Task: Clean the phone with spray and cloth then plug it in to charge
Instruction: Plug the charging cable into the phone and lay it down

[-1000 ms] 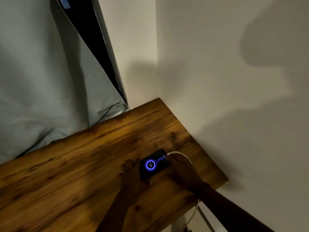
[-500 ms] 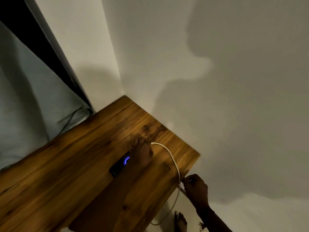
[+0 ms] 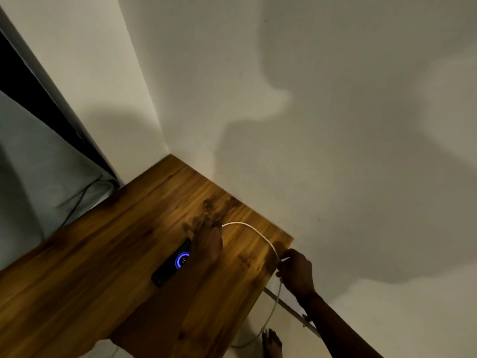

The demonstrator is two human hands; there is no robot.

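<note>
The phone (image 3: 172,264) lies on the table (image 3: 90,275), its screen glowing blue, partly under your left hand (image 3: 206,244), which rests flat with fingers spread. The cable (image 3: 255,229) arcs from this hand to your right hand (image 3: 294,272), pinched closed on it at the table edge.

Wooden table (image 3: 108,275), phone (image 3: 171,264) flat on it (screen lit), white cable (image 3: 254,229)
</note>
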